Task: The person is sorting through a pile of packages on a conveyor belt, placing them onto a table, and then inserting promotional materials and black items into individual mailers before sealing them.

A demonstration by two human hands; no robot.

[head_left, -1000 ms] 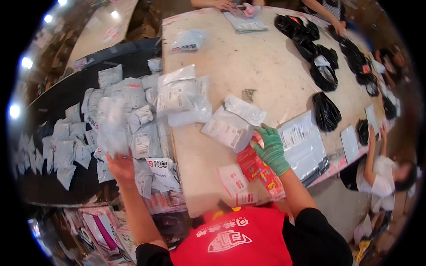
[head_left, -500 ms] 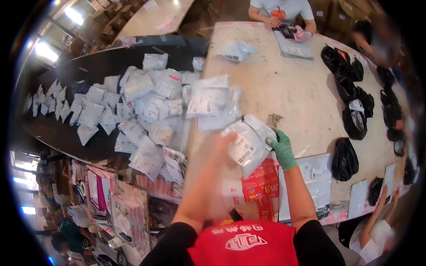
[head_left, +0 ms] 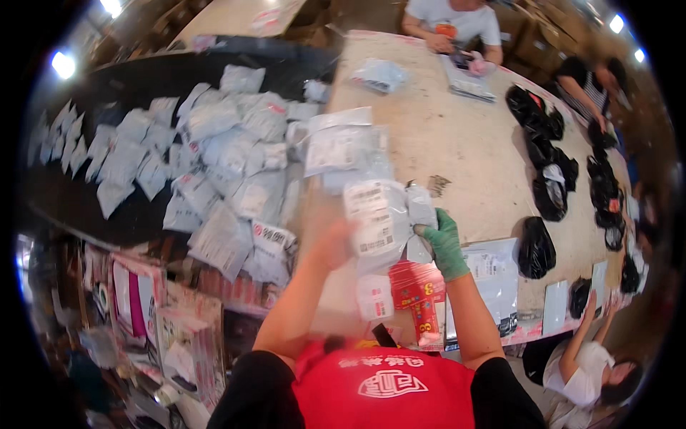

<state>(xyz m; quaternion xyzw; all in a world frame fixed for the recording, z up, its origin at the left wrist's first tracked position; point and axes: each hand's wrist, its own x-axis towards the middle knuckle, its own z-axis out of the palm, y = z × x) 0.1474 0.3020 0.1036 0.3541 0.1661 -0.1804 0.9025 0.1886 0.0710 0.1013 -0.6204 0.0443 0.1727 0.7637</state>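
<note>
My right hand (head_left: pixel 443 243), in a green glove, is closed on a white plastic mailer (head_left: pixel 375 225) with printed labels, held over the table's near left part; a smaller grey-white packet (head_left: pixel 421 205) lies against it. My bare left hand (head_left: pixel 332 239) is smeared by motion just left of that mailer, so its fingers are unclear. Labelled mailers (head_left: pixel 336 146) lie stacked just beyond. Red printed packaging (head_left: pixel 421 307) and a pink-and-white label sheet (head_left: pixel 371 300) lie beneath my hands, beside a large flat white package (head_left: pixel 489 286).
A dark conveyor (head_left: pixel 78 204) at left carries several white parcels (head_left: pixel 125 164). Black bags (head_left: pixel 536 247) line the table (head_left: pixel 464 157) at right. Co-workers sit or stand at the far edge (head_left: pixel 450 18), far right (head_left: pixel 589 86) and near right (head_left: pixel 575 365). Cluttered shelving (head_left: pixel 157 300) is at lower left.
My left hand has come from the parcel pile to the mailer in my right hand, then pulled slightly left. My right hand has turned the mailer more upright. The view has shifted.
</note>
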